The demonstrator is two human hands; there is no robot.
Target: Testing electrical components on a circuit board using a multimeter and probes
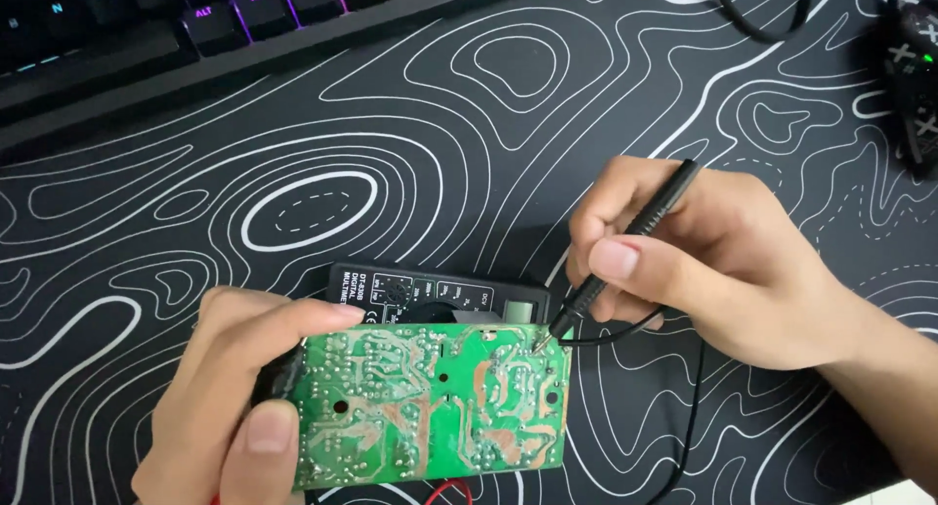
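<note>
My left hand (230, 398) grips a green circuit board (430, 402) by its left end, solder side up, thumb on its near corner. My right hand (723, 261) holds a black test probe (625, 246) like a pen. The probe's metal tip touches the board's top right corner. A black multimeter (440, 295) lies flat just behind the board, partly hidden by it. The probe's black lead (689, 407) runs down toward the near edge, and a bit of red lead (451, 491) shows below the board.
A black desk mat (440, 124) with white contour lines covers the surface. A backlit black keyboard (176, 21) lies at the top left. A dark device (914, 75) with a green light and a black cable (762, 17) sit at the top right.
</note>
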